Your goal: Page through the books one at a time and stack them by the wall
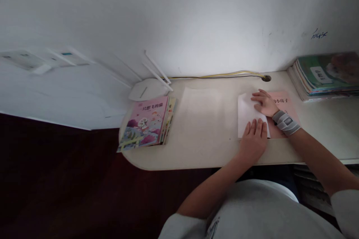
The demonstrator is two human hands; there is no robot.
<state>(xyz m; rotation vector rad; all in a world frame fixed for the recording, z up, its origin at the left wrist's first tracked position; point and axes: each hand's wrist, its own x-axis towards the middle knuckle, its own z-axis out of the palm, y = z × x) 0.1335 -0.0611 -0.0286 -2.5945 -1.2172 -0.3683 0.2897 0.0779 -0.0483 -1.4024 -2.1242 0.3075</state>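
Note:
A white sheet of paper (246, 114) lies on the pale desk (202, 145), partly over a pink booklet (283, 102). My left hand (254, 138) lies flat on the sheet's near edge, fingers stretched out together. My right hand (263, 104), with a grey band (285, 122) round the wrist, presses flat on the sheet's far right part, fingers pointing left. Neither hand grips anything.
A stack of picture books (148, 123) sits at the desk's left end, a white router with antennas (150, 86) behind it. Another sheet (200, 101) lies mid-desk. More books (325, 74) are stacked at the far right. A yellow cable (224, 75) runs along the wall.

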